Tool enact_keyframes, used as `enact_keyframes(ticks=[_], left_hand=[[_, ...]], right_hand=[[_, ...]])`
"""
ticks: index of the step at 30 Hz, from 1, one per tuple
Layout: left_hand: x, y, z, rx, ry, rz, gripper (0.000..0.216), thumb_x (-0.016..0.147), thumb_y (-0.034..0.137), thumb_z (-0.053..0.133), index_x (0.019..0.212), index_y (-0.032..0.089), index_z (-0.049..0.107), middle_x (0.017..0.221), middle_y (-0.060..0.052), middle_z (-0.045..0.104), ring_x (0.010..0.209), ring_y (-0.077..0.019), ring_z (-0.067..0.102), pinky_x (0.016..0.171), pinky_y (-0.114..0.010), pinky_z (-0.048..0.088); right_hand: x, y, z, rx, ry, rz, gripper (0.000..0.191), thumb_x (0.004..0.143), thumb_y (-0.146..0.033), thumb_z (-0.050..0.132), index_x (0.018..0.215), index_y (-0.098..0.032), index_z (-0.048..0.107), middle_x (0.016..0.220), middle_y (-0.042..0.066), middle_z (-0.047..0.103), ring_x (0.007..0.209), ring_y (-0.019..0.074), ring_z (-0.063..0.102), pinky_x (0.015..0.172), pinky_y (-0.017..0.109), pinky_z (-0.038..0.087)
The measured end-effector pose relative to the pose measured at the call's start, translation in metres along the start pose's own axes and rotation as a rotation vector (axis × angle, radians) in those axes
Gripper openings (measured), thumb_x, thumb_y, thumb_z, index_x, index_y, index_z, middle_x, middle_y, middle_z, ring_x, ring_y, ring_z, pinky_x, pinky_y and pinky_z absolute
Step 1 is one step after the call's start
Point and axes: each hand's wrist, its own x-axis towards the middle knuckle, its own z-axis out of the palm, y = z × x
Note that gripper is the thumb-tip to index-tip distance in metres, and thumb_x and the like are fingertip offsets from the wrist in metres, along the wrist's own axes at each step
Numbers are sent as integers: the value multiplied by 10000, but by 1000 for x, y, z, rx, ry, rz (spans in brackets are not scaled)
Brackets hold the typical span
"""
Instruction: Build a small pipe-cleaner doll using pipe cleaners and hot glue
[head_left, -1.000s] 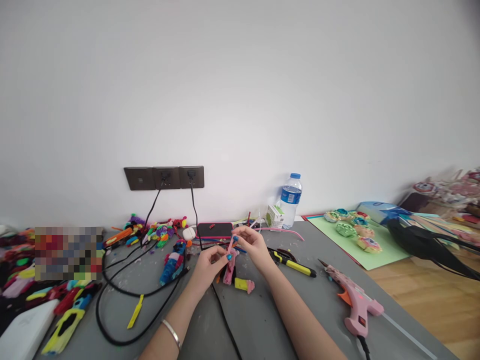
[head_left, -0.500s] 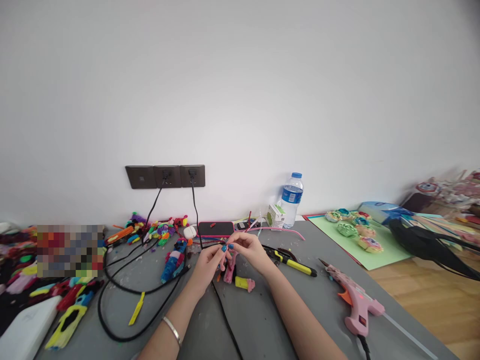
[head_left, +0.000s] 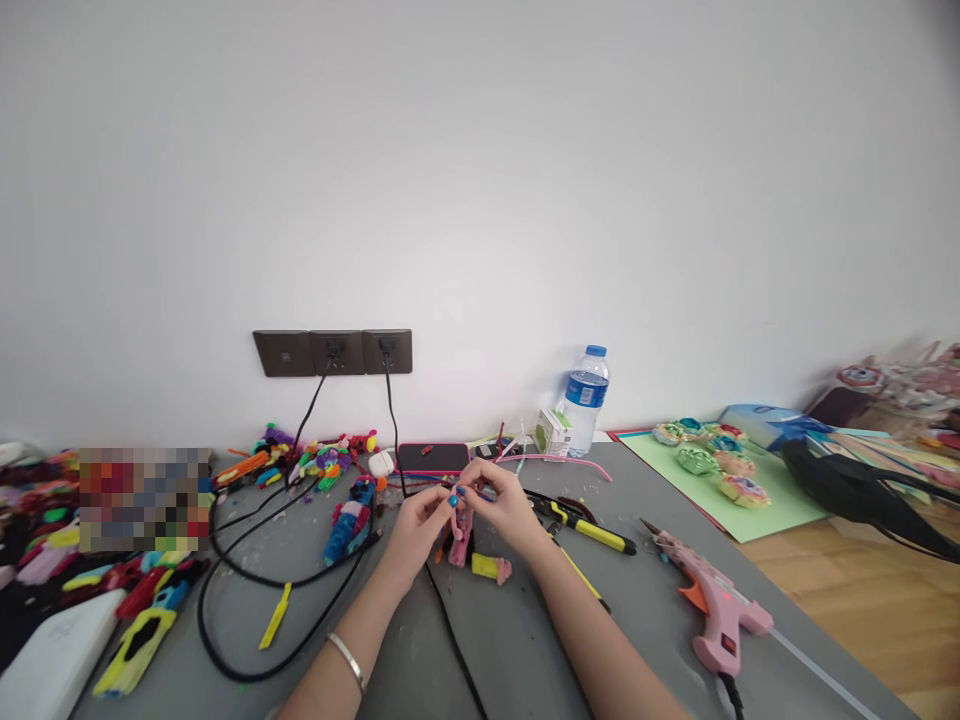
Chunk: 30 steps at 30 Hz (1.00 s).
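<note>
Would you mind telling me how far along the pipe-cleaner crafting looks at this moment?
Done: many colourful fuzzy pipe-cleaner figures lie finished by the wall. In hand: the left hand and right hand pinch a small pink fuzzy piece between their fingertips. Left, it seems: a loose yellow-and-pink fuzzy piece and a long pink pipe cleaner lie unused.

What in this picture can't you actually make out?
Head view, the only one:
- The small pink piece pinched between the left hand and right hand: too small, and the fingers cover much of it.
- The patch at the left of the table: pixelated.
- The water bottle label: too small to read.
- The white object at lower left: cut off by the edge.
</note>
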Motion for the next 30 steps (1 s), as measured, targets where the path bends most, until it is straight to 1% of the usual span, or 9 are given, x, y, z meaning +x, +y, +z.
enact_keyframes(ticks=[5, 7, 10, 12, 15, 17, 21, 25, 30], left_hand=[[-1, 4, 1, 40, -4, 34, 402, 829, 546, 554, 645, 191, 598, 552, -15, 597, 544, -157, 528, 569, -254, 401], [-1, 2, 1, 43, 0, 30, 403, 828, 552, 549, 652, 191, 591, 560, -13, 593, 551, -158, 529, 573, -254, 403], [0, -4, 0, 48, 17, 35, 347, 837, 511, 548, 739, 186, 620, 585, 1, 579, 549, -151, 533, 578, -253, 411], [1, -9, -2, 72, 64, 49, 303, 843, 471, 549, 798, 185, 638, 620, 7, 571, 536, -136, 518, 554, -244, 401], [2, -12, -5, 147, 133, 70, 271, 855, 425, 540, 808, 184, 653, 662, 0, 575, 555, -131, 500, 532, -233, 374], [2, -12, -7, 198, 133, 91, 255, 861, 395, 532, 812, 183, 664, 697, -18, 605, 602, -148, 523, 553, -239, 377], [2, -10, -8, 309, 105, 165, 232, 866, 329, 519, 798, 179, 682, 778, -51, 648, 696, -179, 572, 604, -255, 395], [1, -10, -9, 370, 135, 190, 225, 865, 299, 517, 773, 178, 683, 747, -46, 636, 673, -177, 571, 602, -259, 390], [2, -10, -12, 442, 134, 231, 206, 863, 260, 509, 747, 187, 662, 732, -36, 628, 659, -168, 568, 592, -253, 385]], right_hand=[[-1, -5, 2, -80, 31, -72, 138, 834, -192, 579, 697, -206, 562, 715, 9, 570, 652, 150, 524, 604, 262, 402], [-1, -5, 3, -63, 44, -82, 143, 838, -199, 583, 697, -206, 565, 725, 13, 566, 666, 154, 528, 611, 265, 409], [-1, -3, 1, 42, -15, -8, 136, 871, -283, 588, 766, -202, 616, 786, 34, 593, 688, 161, 556, 629, 274, 444], [0, -1, -1, 96, -61, 41, 183, 887, -351, 578, 818, -197, 650, 818, 46, 609, 708, 166, 573, 648, 282, 462], [1, 0, -2, 137, -76, 77, 262, 901, -416, 555, 824, -190, 663, 806, 47, 624, 704, 166, 574, 654, 283, 465], [1, 1, -2, 174, -73, 112, 282, 897, -438, 559, 812, -186, 653, 771, 36, 622, 669, 157, 558, 632, 276, 454], [1, 3, -1, 242, -98, 169, 273, 858, -448, 617, 791, -184, 636, 737, 15, 594, 655, 145, 532, 623, 264, 431], [1, 6, -1, 256, -141, 181, 247, 822, -426, 668, 798, -183, 637, 756, 15, 581, 691, 148, 524, 633, 262, 416], [1, 10, -4, 186, -185, 218, 250, 827, -420, 655, 782, -177, 616, 707, 2, 544, 646, 137, 476, 593, 253, 378]])
